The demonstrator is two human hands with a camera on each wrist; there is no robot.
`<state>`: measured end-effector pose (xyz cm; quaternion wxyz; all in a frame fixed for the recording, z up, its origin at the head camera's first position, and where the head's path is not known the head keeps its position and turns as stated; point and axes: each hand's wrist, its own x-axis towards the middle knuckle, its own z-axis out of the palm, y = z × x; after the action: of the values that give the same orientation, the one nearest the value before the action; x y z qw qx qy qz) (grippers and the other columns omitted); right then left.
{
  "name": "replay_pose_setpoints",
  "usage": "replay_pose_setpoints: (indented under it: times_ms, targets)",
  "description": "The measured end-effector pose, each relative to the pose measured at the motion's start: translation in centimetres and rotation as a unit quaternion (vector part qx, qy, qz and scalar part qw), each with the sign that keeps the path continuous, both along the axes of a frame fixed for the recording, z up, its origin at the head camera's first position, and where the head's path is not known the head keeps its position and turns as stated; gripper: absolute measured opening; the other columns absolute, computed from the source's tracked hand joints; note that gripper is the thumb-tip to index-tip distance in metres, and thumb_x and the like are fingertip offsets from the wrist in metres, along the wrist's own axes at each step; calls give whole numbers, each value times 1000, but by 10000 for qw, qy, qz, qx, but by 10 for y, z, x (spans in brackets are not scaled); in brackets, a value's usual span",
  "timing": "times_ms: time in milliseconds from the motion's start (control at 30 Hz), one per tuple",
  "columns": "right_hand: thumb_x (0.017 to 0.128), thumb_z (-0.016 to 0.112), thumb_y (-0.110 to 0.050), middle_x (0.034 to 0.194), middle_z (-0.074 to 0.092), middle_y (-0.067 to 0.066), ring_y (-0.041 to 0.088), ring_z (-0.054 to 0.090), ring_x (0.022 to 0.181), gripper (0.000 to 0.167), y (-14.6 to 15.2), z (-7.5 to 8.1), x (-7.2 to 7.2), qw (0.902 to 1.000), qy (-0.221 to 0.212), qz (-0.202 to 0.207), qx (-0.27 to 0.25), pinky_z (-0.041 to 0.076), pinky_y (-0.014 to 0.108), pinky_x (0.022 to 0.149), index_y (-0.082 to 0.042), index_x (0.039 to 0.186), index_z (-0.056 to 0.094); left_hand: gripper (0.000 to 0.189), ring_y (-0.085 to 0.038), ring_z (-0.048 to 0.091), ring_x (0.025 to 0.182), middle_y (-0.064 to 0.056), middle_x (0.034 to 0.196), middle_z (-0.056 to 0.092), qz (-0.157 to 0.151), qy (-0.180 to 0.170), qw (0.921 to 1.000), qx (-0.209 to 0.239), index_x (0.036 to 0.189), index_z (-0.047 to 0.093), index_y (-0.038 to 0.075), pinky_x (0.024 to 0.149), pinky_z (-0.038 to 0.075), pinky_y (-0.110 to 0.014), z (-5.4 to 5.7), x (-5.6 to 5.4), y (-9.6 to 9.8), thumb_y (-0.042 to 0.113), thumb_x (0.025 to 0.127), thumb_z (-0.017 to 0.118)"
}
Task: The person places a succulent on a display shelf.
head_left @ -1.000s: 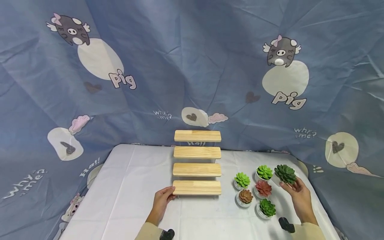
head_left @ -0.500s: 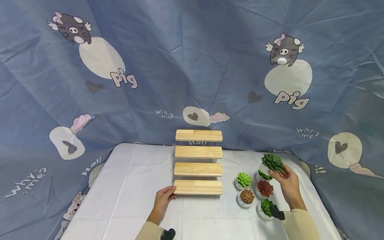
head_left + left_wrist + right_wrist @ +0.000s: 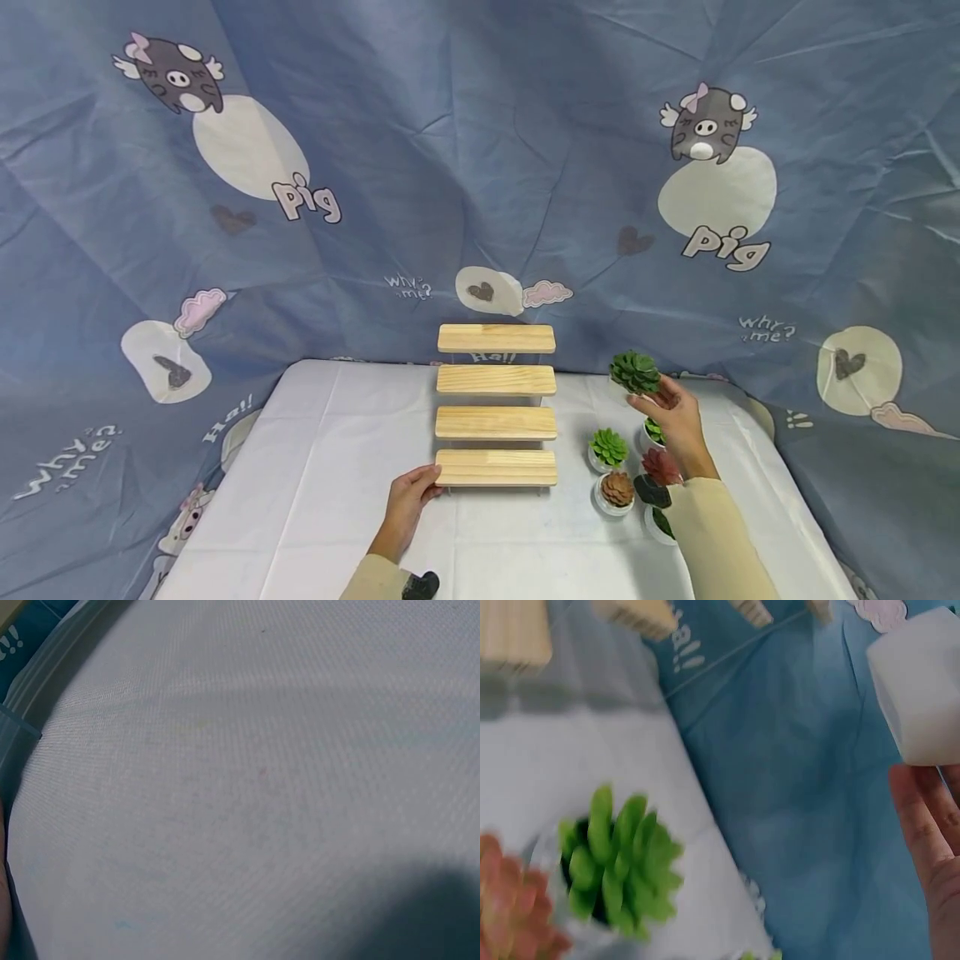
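A dark green potted succulent [image 3: 634, 372] is held up off the table by my right hand [image 3: 678, 421], right of the stand. The right wrist view shows its white pot [image 3: 922, 690] with fingers [image 3: 922, 817] against it. My left hand [image 3: 407, 504] grips the left end of the lowest board of a four-tier wooden stand [image 3: 496, 468]. Only a sliver of that hand shows in the left wrist view. Beneath and beside my right forearm are a bright green succulent [image 3: 607, 448], a brown one [image 3: 617, 489] and a red one [image 3: 660, 466], all in pots.
Two more green succulents, one behind the red plant [image 3: 655, 431] and one in front [image 3: 662, 523], are partly covered by the right arm. White cloth [image 3: 337, 467] covers the table. A blue patterned curtain [image 3: 375, 208] rises behind and along both sides.
My right hand has carried the dark green succulent leftward and farther back, from the table's right side toward the stand. My left hand has stayed on the lowest board.
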<state>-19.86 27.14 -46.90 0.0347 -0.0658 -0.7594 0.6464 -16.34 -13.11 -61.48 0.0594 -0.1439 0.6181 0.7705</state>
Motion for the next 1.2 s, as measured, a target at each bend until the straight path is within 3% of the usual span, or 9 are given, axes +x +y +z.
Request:
replay_pose_setpoints:
  times_ms: [167,400,867,1100,1200]
  targets:
    - [89,72,-20,143,38,13,24,40,131,77,-16,6,-16,9993,86,268,-230,39,33,107,-4,150,28,42,-8,61,76,-2,86,67,-31,21,10000,23,114,59,-17,70,54,-20,0,0,0,17,92,67]
    - [90,70,-16,156,17,19,33,32,135,87,-35,10,-34,9991,41,301,-311,31,46,112,-2,153,13,43,-10,60,76,-3,86,67,-11,-42,10000,7,114,59,-17,70,54,-21,-4,-1,0,18,91,68]
    - [89,70,-12,157,15,19,33,30,139,85,-80,29,-73,9944,224,876,-553,32,45,112,-1,153,14,40,-9,61,76,-3,87,67,-79,141,9999,36,113,59,-18,70,54,-21,1,-1,0,16,92,67]
    - [89,67,-3,153,25,21,34,37,133,79,-107,37,-89,9876,446,1247,-840,36,44,108,1,151,20,37,-8,61,76,-2,86,67,-80,52,9999,78,112,60,-17,70,54,-20,3,0,2,15,93,66]
    - [88,67,-2,148,34,21,32,41,130,71,-120,39,-96,9842,529,1441,-880,39,42,107,2,148,29,36,-9,60,75,-1,85,66,-68,-49,9999,55,111,61,-16,69,54,-20,2,0,1,14,92,66]
